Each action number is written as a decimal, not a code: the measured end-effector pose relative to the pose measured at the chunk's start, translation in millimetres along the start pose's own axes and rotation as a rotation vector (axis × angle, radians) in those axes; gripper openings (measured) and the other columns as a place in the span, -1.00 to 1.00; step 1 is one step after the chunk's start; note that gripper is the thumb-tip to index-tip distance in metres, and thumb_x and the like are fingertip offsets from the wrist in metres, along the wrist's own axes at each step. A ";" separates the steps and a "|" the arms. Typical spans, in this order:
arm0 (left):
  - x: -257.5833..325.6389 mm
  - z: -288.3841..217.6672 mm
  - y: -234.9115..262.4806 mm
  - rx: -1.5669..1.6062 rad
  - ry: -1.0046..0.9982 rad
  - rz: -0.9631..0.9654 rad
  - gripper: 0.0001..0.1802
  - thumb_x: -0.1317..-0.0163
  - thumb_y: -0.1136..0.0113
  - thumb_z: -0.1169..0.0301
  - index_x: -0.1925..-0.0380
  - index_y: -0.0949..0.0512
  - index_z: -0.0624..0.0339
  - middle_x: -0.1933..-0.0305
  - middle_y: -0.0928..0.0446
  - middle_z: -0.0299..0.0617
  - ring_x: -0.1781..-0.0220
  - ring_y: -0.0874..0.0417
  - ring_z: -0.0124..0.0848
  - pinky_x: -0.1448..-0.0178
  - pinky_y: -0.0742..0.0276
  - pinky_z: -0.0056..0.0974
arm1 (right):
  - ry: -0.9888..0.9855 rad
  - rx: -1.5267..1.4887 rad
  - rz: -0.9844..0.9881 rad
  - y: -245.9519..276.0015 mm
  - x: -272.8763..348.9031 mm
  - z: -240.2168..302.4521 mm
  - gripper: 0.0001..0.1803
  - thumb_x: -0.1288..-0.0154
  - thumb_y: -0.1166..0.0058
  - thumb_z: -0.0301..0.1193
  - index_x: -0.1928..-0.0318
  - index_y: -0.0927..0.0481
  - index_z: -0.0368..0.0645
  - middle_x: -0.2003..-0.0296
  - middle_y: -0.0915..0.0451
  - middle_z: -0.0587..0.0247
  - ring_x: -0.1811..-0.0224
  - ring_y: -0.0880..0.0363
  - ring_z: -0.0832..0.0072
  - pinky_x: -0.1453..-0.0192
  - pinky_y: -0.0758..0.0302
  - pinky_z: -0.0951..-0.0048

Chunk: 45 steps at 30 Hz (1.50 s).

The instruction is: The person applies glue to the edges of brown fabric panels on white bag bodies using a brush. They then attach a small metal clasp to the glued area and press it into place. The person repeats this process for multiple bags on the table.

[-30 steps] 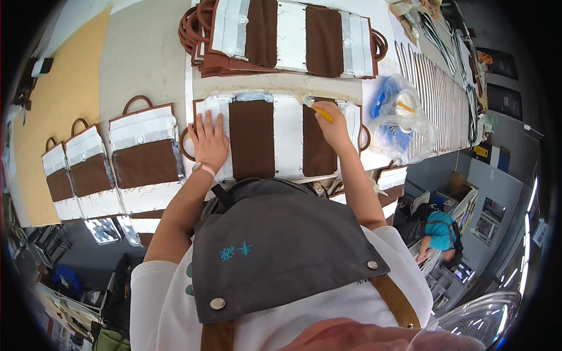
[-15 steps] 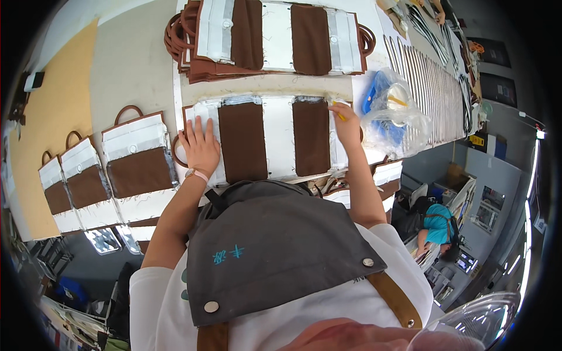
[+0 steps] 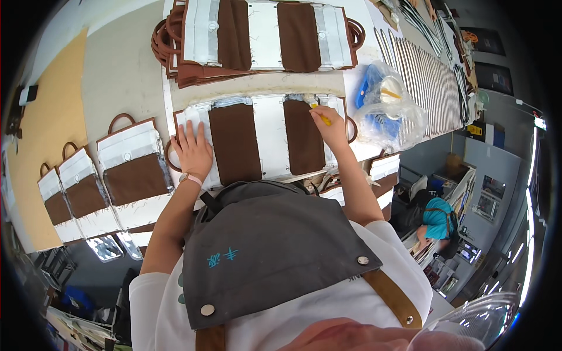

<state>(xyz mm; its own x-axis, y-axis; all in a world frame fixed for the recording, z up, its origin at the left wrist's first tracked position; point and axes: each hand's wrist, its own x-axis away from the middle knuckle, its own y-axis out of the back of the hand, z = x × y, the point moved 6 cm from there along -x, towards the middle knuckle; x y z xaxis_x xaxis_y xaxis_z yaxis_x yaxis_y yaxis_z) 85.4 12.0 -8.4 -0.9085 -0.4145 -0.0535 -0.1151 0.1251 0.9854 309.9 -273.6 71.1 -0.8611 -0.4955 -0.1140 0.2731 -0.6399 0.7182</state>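
Note:
In front of me lies an unfolded bag piece (image 3: pixel 271 140) with brown and white panels and a brown loop handle at each end. My left hand (image 3: pixel 195 153) rests flat on its left end, fingers spread, holding nothing. Between the fingers of my right hand (image 3: pixel 329 127) is a small yellow-handled brush (image 3: pixel 324 120). The brush's pale tip meets the far edge of the piece, near the top of the right brown panel. A whitish, shiny smear runs along the top of both brown panels.
Beyond the piece sits a stack of similar bag pieces (image 3: pixel 263 38). A blue container in clear plastic (image 3: pixel 387 108) stands to the right, beside rows of thin strips (image 3: pixel 430 93). Several bag pieces (image 3: pixel 133 169) overlap along the left. A person in turquoise (image 3: pixel 438 219) is farther right.
My right hand has moved a little left along the piece's far edge with the brush, from the white end to the right brown panel. My left hand stays on the piece.

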 end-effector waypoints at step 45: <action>1.5 -1.2 3.3 0.019 -0.009 -0.041 -0.44 -0.17 0.00 0.30 -0.22 -0.29 -0.01 -0.35 -0.14 -0.04 -0.42 -0.03 0.01 -0.40 0.20 0.26 | -0.130 -0.114 0.015 -10.9 -46.0 1.8 -0.85 -0.10 -0.15 -0.43 0.45 -0.58 -0.30 0.54 -0.57 0.15 0.48 -0.51 0.45 0.29 -0.45 0.44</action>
<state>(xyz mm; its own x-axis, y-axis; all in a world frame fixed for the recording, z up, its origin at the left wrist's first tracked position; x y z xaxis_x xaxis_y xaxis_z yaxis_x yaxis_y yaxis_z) 84.1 10.7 -5.0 -0.9062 -0.4119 -0.0956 -0.1603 0.1255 0.9791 345.8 -242.8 69.7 -0.9026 -0.4303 -0.0086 0.3273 -0.6992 0.6357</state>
